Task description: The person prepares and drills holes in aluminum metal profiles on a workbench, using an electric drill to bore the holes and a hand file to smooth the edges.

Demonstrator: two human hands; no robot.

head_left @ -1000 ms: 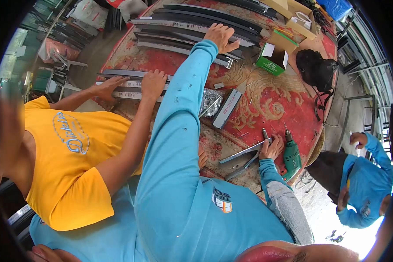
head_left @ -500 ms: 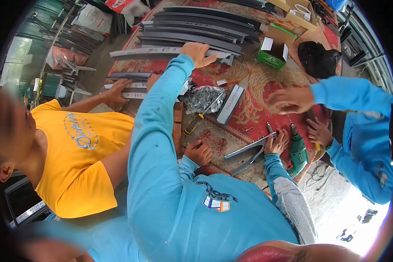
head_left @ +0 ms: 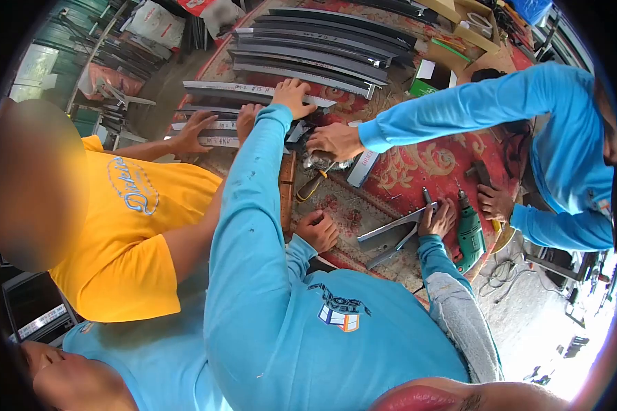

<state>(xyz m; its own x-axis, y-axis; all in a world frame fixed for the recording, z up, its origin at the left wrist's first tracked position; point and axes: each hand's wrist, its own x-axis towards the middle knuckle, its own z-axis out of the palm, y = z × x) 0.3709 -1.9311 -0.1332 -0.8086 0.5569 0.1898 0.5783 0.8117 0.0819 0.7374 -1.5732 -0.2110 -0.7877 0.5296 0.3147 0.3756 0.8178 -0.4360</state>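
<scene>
My left hand (head_left: 293,97) reaches far out, its fingers closed over the right end of a pale metal profile (head_left: 226,88) with handwritten marks. My right hand (head_left: 440,218) is wrapped around the head of a hand riveter (head_left: 391,225), whose silver handles spread to the left. Just right of that hand lies a green power drill (head_left: 470,236). Another hand in a blue sleeve (head_left: 317,231), fingers curled, rests near my chest; I cannot see whose it is. Below my left hand, a co-worker's hand (head_left: 332,141) reaches onto a plastic bag (head_left: 317,162) and mostly covers it.
Dark metal profiles (head_left: 322,41) lie stacked at the far side of the carpeted table (head_left: 452,147). A person in yellow (head_left: 130,233) handles shorter profiles (head_left: 216,141) at left. A screwdriver (head_left: 312,185), a long box (head_left: 363,168) and a green box (head_left: 421,88) are nearby.
My left hand and the pale profile have shifted slightly toward me. The co-worker at right has stretched an arm across to the plastic bag. My right hand stays on the riveter.
</scene>
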